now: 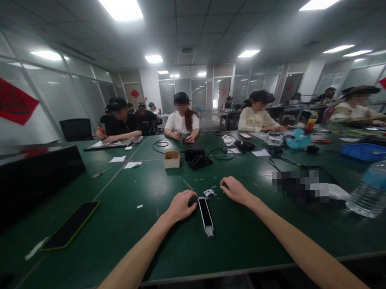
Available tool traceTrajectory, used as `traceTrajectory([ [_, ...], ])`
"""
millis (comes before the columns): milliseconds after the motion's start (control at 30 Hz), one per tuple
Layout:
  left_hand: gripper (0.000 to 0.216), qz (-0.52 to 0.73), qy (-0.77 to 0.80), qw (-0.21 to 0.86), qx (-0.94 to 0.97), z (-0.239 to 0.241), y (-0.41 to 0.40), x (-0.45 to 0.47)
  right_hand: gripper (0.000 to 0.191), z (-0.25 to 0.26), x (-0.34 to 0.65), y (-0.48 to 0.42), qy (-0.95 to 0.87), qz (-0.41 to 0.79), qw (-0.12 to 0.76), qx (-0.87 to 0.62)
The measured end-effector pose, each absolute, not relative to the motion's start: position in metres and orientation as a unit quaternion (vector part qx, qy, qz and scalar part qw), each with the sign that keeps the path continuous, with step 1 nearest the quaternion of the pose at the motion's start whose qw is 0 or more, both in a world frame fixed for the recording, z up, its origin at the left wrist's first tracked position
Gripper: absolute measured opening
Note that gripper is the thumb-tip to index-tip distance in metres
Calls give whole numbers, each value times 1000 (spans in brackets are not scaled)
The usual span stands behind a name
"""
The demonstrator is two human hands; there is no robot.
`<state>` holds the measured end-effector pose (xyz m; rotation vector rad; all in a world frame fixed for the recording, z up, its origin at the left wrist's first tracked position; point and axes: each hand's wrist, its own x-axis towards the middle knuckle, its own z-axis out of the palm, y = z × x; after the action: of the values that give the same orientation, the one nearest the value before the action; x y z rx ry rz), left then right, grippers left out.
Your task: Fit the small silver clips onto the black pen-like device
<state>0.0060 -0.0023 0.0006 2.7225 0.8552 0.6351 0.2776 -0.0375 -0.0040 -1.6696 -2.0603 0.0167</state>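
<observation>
My left grip (pixel 181 206) lies at the far end of the slim white-edged device (pixel 205 215), fingers curled at a dark object (pixel 192 199); whether they are clamped on it, I cannot tell. My right grip (pixel 236 189) stands just beside a scatter of tiny pieces (pixel 214 187), thumb and fingers bent toward each other; whether the tips meet or pinch anything cannot be confirmed. The device lies flat on the desk (pixel 173 253), its narrow end toward me. First risk: a brush of my right fingertips could scatter the tiny pieces, which lie loose. Second risk: an uneven push from the left could swing the device into the white part (pixel 209 192) at its far end. Third risk: a flicked piece could be mistaken for debris such as the white scrap (pixel 139 206). The open box (pixel 172 160) stands well apart from the pieces, so would not catch them. Farther right, a wide sweep could topple the water bottle (pixel 373 187).
</observation>
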Motion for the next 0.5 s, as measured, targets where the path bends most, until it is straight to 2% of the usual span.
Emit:
traceTrajectory([
  [167,24,252,297,89,917,10,-10,6,13,1,252,-48,-751,86,325,-569],
  [500,13,299,227,36,926,10,-16,13,15,10,209,-68,-742,202,382,-513],
])
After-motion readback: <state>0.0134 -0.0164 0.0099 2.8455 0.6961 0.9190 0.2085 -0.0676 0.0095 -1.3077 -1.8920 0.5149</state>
